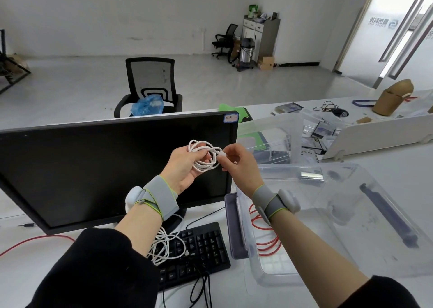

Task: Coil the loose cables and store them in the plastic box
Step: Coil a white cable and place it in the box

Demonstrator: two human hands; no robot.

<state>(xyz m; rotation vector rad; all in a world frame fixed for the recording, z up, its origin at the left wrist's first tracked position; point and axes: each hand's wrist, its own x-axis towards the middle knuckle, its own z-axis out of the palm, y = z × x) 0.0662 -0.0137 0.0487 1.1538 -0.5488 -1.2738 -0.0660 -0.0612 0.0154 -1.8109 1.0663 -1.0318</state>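
A white cable (203, 157), wound into a small coil, is held up in front of the monitor. My left hand (185, 167) grips the coil through its loops. My right hand (236, 164) pinches the cable's plug end at the coil's right side. Below my right forearm stands the clear plastic box (262, 272), open, with a coiled red cable (264, 232) lying inside. A second white cable (164, 246) lies in a loose tangle on the keyboard, partly hidden by my left forearm.
A black monitor (93, 171) and a black keyboard (201, 249) fill the desk's left half, with black leads trailing off the front. The box's clear lid (365, 218) leans at the right. More clear boxes (269, 136) stand behind. A red cable (35, 241) runs across the desk at left.
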